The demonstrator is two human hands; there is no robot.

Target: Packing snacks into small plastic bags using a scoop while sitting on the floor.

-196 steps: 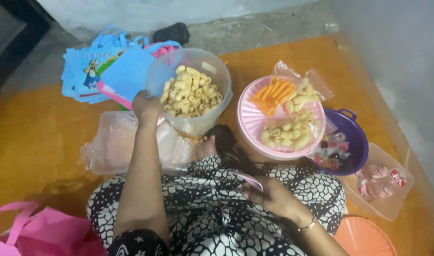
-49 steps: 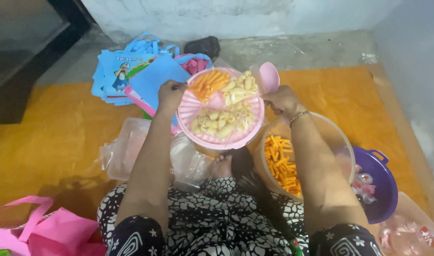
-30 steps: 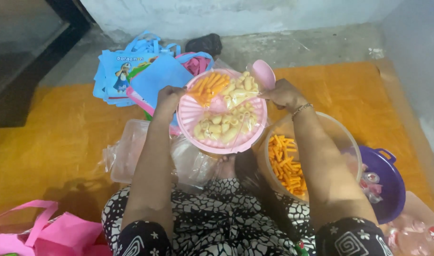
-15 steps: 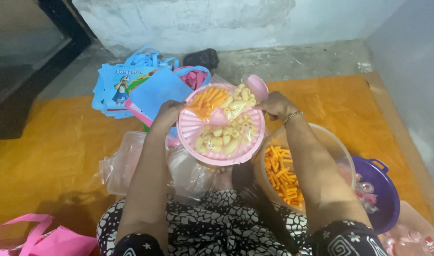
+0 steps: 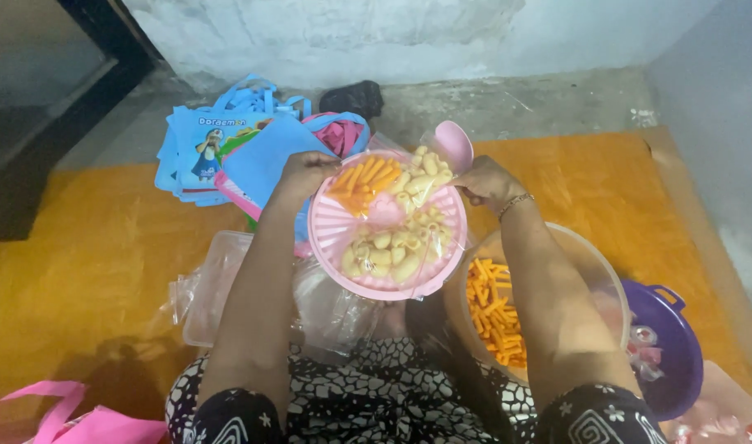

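She sits on the orange mat (image 5: 105, 238) with a round pink lid (image 5: 335, 230) held up in front of her, snacks heaped on it: orange sticks (image 5: 361, 177) toward its far edge and pale macaroni-shaped crackers (image 5: 392, 251) across the middle and near side. A clear plastic bag (image 5: 396, 197) lies over the food on the lid. Her left hand (image 5: 306, 168) is at the lid's far-left rim, fingers curled shut and pinching the bag's edge there. Her right hand (image 5: 484, 181) is at the far-right rim, fingers likewise pressed together on the plastic, with a small pink scoop (image 5: 454, 144) sticking up just beyond it; whether that hand grips the scoop I cannot tell.

Below her right forearm stands a clear tub (image 5: 594, 271) with more orange sticks in it, and beside that, toward the mat's right edge, a purple basket (image 5: 676, 345) with wrapped sweets. Under her left arm sits a clear flat container (image 5: 212, 279) with loose plastic bags. Blue tote bags (image 5: 228, 140) are stacked at the mat's far edge, and a pink bag (image 5: 88, 419) lies at the near-left corner.
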